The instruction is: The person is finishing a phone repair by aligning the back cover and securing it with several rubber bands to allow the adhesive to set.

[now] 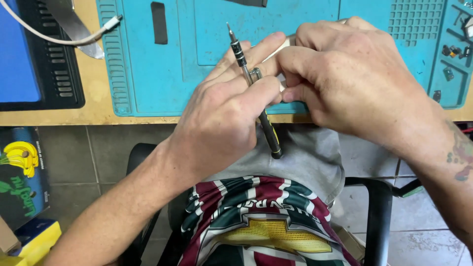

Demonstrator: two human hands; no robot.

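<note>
Teal silicone work mat (162, 74) lies on the wooden bench, its tray pockets at the far right holding small dark parts (451, 51). Left hand (221, 118) grips a slim black precision screwdriver (253, 86) between thumb and fingers. Its long axis runs near-upright, tip pointing away and slightly left, handle toward the lap. Right hand (345, 79) pinches a small white piece, mostly hidden, beside the shaft.

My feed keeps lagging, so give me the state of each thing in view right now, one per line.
left hand: closed around the screwdriver
right hand: fingers pinched on a small pale part, mostly hidden
screwdriver: held tilted, tip pointing up and away
small metal piece: pressed against the screwdriver shaft
blue work mat: flat on the table
white cable: unplugged, connector lying on the blue work mat
</note>
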